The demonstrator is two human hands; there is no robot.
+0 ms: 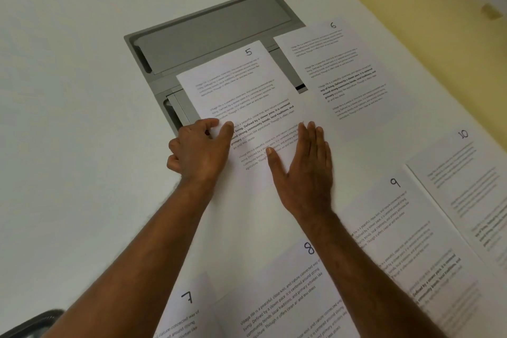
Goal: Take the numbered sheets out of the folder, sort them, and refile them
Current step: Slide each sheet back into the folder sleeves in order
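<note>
Printed sheets with handwritten numbers lie spread on a white table. Sheet 5 [241, 90] lies in the middle, partly over a grey panel. My left hand [200, 151] pinches its left edge between thumb and fingers. My right hand [304, 167] rests flat on the lower part of the same sheet, fingers together. Sheet 6 [348, 74] lies to the right of it. Sheet 9 [389, 230], sheet 10 [472, 195], sheet 8 [288, 291] and sheet 7 [186, 313] lie nearer to me. No folder is in view.
A grey recessed panel [208, 35] is set into the white table [68, 90] beyond sheet 5. A yellow wall [411, 8] runs along the table's far right edge. A dark object [30, 324] shows at the bottom left corner.
</note>
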